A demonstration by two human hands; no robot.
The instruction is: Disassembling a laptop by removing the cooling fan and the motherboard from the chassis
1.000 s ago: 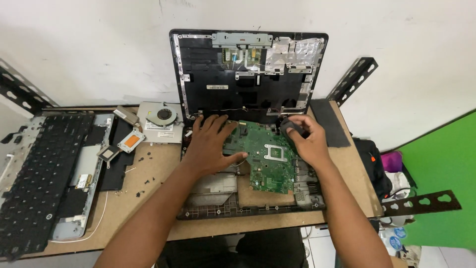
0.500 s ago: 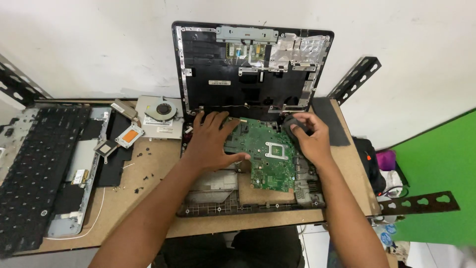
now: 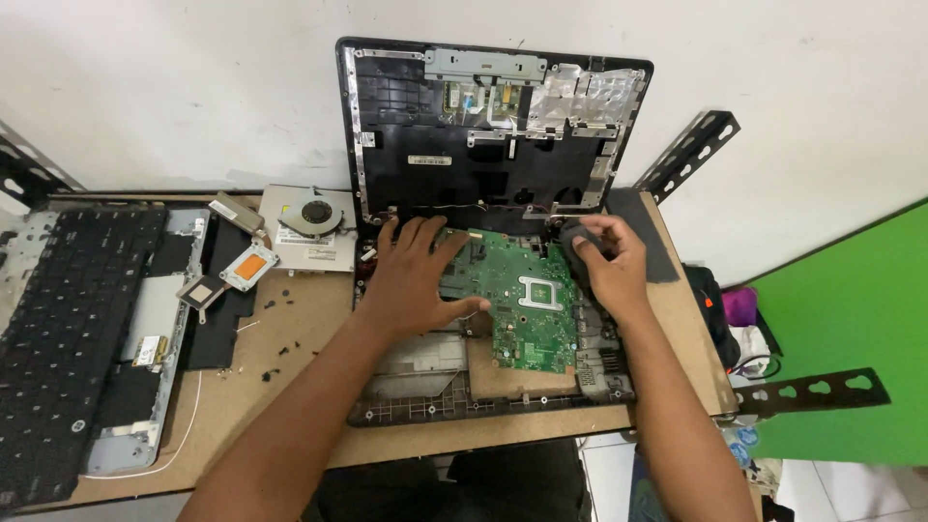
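The left hand (image 3: pixel 411 280) lies flat, fingers spread, on the green rectangular circuit board (image 3: pixel 522 309); the right hand (image 3: pixel 604 266) grips a black part (image 3: pixel 578 235) at its edge.

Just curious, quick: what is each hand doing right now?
Left hand: open, fingers spread, resting on the green circuit board.
Right hand: curled around a dark object; what it is cannot be told.

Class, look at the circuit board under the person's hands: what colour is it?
Green, with a pale square socket in the middle. The circuit board shows best in the head view.
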